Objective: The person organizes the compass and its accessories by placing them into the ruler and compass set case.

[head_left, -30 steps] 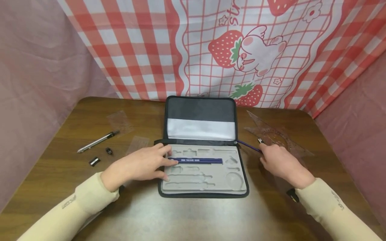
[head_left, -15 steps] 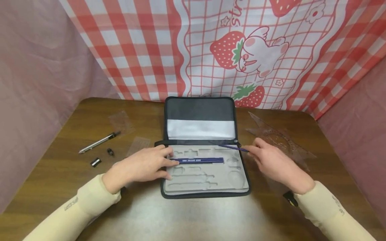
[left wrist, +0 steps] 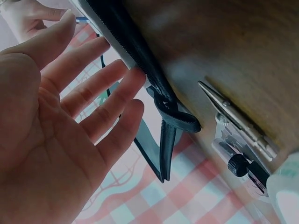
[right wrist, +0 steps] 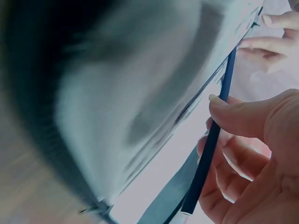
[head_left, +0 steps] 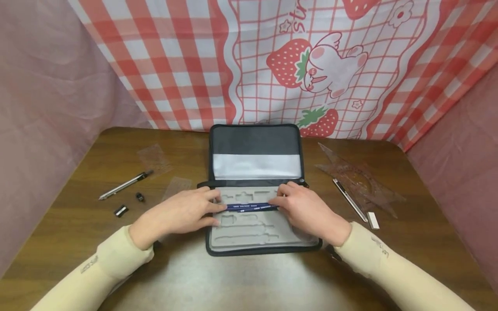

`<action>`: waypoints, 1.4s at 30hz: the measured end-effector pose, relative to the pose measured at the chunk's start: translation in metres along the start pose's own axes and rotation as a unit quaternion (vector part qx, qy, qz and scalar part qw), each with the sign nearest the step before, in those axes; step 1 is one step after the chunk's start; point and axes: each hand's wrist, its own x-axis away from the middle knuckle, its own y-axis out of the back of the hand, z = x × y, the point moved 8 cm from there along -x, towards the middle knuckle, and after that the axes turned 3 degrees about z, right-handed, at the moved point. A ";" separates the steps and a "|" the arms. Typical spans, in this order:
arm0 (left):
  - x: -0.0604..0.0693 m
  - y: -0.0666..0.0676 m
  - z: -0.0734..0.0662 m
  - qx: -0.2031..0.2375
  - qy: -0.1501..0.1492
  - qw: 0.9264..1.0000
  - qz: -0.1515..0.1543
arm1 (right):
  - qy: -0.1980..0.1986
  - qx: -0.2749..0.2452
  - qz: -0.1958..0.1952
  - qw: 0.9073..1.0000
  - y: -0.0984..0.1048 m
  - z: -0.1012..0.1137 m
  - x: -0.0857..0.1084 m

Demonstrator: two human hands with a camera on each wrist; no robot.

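An unzipped black case (head_left: 256,142) lies with its grey moulded tray (head_left: 245,239) exposed. Blue pencils (head_left: 249,207) lie across the tray's middle slot. My right hand (head_left: 311,211) is over the tray's right part and pinches a blue pencil (right wrist: 212,140) between thumb and fingers, as the right wrist view shows. My left hand (head_left: 180,211) rests at the tray's left edge, fingers spread and fairly straight, a fingertip touching the left end of the pencils. In the left wrist view the palm of my left hand (left wrist: 70,116) is visible with nothing gripped.
On the left lie a compass (head_left: 124,185), a small black piece (head_left: 140,197), a sharpener (head_left: 121,211) and clear templates (head_left: 178,186). At right are clear set squares and a protractor (head_left: 359,181), a slim silver-and-black tool (head_left: 350,201) and a white eraser (head_left: 373,220). A checkered cloth hangs behind.
My right hand has moved left from the table beside the case to above the tray, bringing a blue pencil against the others. My left hand has stayed nearly still.
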 end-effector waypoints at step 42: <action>-0.001 0.003 -0.003 -0.025 -0.019 0.999 -0.024 | 0.015 -0.089 0.047 0.995 -0.019 0.027 -0.040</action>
